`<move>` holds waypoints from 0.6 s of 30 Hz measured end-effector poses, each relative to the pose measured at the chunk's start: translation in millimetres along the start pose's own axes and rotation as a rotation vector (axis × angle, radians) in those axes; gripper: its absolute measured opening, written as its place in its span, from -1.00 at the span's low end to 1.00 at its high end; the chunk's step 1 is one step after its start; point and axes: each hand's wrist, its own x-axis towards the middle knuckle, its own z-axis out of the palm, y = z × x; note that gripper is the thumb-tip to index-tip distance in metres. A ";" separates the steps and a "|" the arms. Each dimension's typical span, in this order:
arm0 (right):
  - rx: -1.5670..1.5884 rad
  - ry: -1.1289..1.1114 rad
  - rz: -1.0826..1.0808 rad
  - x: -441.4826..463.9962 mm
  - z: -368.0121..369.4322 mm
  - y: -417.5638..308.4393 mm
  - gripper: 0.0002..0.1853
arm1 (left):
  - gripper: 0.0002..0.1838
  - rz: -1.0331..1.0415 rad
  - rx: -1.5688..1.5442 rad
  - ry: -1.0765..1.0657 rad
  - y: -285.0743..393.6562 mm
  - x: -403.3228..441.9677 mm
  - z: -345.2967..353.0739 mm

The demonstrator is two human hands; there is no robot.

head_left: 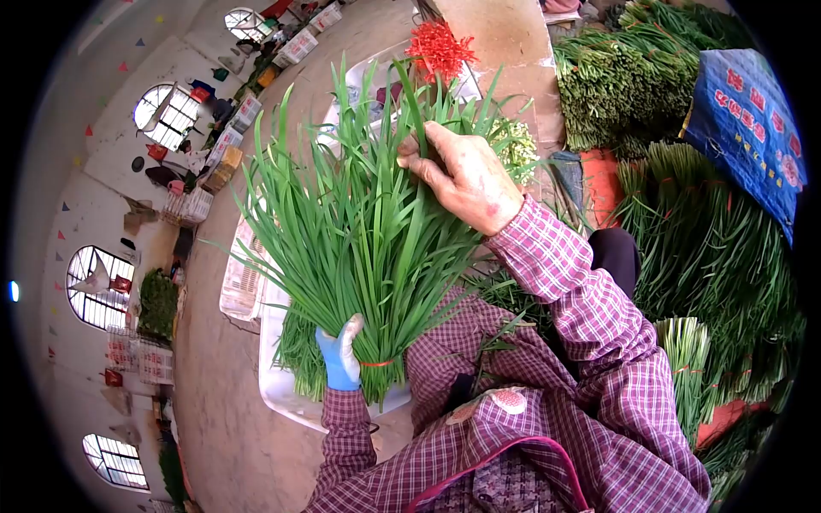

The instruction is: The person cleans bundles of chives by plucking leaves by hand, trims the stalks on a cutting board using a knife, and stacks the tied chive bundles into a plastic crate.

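With my left grip (339,355), in a glove of blue and white, I hold a bundle of long green leaves (368,265) near its lower end. The thumb lies on the near side, closed against the stems; the other fingers are mostly hidden from me, so I cannot tell how each one stands. Just beside this thumb, an orange band (377,363) goes around the bundle, and the cut ends come out below it. From there the leaves open wide like a fan, away from my body.

My right grip (470,175) is bare and is in the upper part of the leaves. Its thumb and forefinger are pressed together, pinching a few leaf blades (413,103).

The bundle is in front of me, above a white tray (268,376), in which more greens (299,342) lie. Beyond the right grip there is a tuft of bright red strips (440,51). On my right side are stacked green bundles (616,94), and a blue sack (748,128) with red lettering covers part of the greens there. Nearer to me stands a bundle with pale stems (682,359). My checked sleeve (547,256) reaches to the right wrist.
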 end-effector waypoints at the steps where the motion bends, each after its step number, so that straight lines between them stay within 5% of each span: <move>1: -0.080 -0.077 0.064 -0.9 -1.5 -0.3 -0.80 | -0.49 -0.002 0.001 -0.001 0.2 -0.7 1.5; 6: -0.075 -0.143 0.036 -4.2 -1.2 3.3 -0.65 | -0.59 0.020 -0.121 0.012 -16.1 4.3 -4.4; 18: -0.025 -0.172 0.187 -14.0 0.6 5.3 -0.74 | -0.52 -0.009 -0.053 -0.056 -18.4 4.5 -9.6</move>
